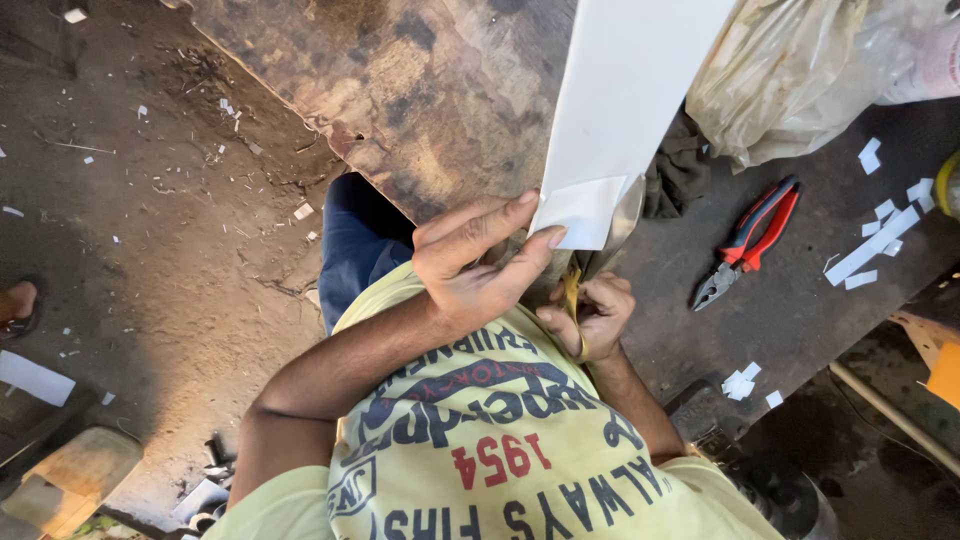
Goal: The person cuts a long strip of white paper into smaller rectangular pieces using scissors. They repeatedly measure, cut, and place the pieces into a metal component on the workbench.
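- The left hand [478,262] pinches the near end of a long white sheet [625,95] between thumb and fingers, closed on its folded lower corner.
- That sheet runs from the hand up and away to the far right, lying over the worn brown board [420,90].
- The right hand [592,318] sits just beneath and to the right of the left one, curled around yellow-handled scissors [573,300]; only a yellow loop and strip show, so the blades are hidden and this may be another cutting tool.
- The right hand's fingers are folded tight on the yellow handle, close under the sheet's corner.
- Red-handled pliers [748,242] lie on the dark surface to the right, well apart from both hands.
- White paper scraps [868,255] are scattered farther right, with a smaller cluster nearer.
- A crumpled clear plastic bag [800,70] rests at the far right, beside a dark rag [678,170].
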